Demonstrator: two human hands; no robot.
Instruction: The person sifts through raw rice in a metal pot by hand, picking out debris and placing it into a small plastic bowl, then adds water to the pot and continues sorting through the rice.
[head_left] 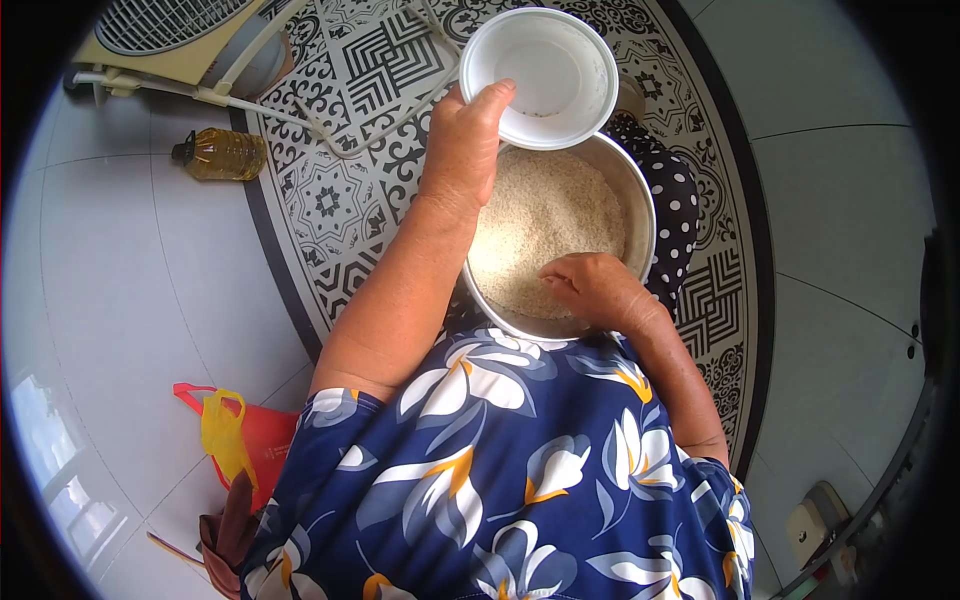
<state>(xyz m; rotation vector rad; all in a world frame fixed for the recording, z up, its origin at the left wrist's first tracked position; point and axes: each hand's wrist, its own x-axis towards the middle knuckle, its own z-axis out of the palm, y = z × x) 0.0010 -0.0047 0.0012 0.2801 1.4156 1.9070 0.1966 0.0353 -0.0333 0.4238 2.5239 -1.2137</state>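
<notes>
White, the bowl [562, 68] is clamped in my left hand [468, 135] over the far rim of the metal pot [641, 210], only specks left inside it. Pale grains [545, 205] already lie in the pot; apart, my right hand [603, 287] curls at their near side, its grip unclear.

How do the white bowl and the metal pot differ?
The white bowl is smaller than the silvery metal pot. The bowl, in the left hand, has only specks inside; the pot holds plenty of pale grains. Both are round and open-topped.
</notes>
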